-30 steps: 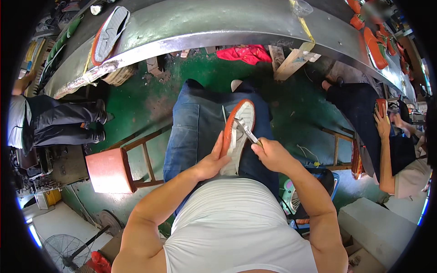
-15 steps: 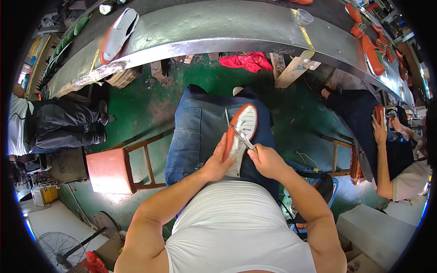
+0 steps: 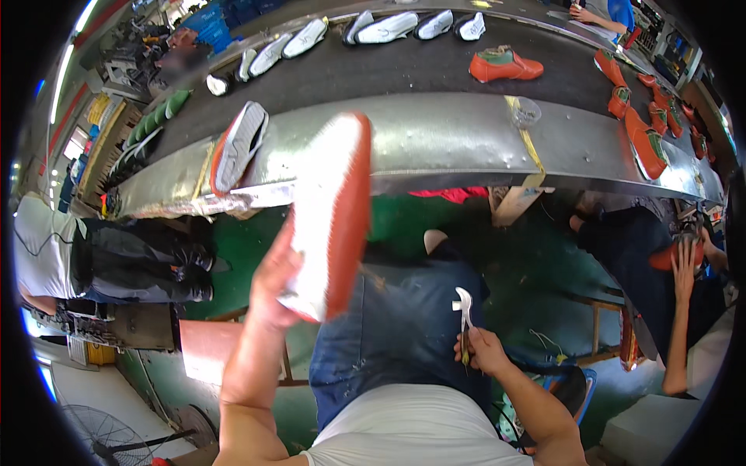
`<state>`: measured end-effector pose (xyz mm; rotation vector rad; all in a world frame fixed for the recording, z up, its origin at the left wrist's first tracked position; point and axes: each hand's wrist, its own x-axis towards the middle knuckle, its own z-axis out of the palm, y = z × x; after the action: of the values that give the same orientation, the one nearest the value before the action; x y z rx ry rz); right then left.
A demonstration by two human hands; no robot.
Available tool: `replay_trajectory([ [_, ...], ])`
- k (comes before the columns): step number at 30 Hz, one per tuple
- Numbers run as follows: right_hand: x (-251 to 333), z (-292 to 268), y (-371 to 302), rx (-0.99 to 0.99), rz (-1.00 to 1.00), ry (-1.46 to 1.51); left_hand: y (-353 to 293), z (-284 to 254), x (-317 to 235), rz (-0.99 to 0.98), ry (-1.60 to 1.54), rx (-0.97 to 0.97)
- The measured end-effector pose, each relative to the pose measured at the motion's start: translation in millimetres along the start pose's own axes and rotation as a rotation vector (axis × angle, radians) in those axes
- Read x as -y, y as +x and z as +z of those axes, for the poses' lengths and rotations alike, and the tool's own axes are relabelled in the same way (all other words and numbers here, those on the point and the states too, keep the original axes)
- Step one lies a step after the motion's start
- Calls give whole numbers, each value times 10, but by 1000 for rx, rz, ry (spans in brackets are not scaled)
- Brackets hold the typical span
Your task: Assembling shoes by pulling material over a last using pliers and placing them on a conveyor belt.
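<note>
My left hand (image 3: 273, 283) is closed around one end of a red-orange shoe (image 3: 348, 233). The shoe is raised above my lap at left of centre, its pale sole (image 3: 317, 210) facing me and blurred by motion. Low over my right thigh, my right hand (image 3: 487, 353) is closed on metal lasting pincers (image 3: 465, 311). Their curved head with a small hammer knob points up and away from me, apart from the shoe. The fingers hide part of the handles.
A metal-edged bench (image 3: 435, 120) runs across in front. On it lie a sole-up shoe (image 3: 237, 147), a red shoe (image 3: 505, 66), several white-soled shoes (image 3: 385, 29) and a clear cup (image 3: 524, 113). A stool (image 3: 210, 349) stands left; co-workers (image 3: 101, 256) are at both sides.
My left hand has lifted the shoe from my lap, forward and to the left. The pincers have come away from the sole and moved right and down. The view has tilted up.
</note>
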<state>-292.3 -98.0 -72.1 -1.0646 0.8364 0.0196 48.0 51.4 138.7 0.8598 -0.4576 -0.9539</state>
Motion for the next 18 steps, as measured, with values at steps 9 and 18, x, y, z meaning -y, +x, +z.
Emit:
replay_trajectory([
  [9, 191, -211, 181, 51, 175, 62, 2976, 66, -1303, 350, 822, -148],
  [18, 407, -280, 368, 81, 258, 146, 4689, -343, 222, 265, 2335, 134],
])
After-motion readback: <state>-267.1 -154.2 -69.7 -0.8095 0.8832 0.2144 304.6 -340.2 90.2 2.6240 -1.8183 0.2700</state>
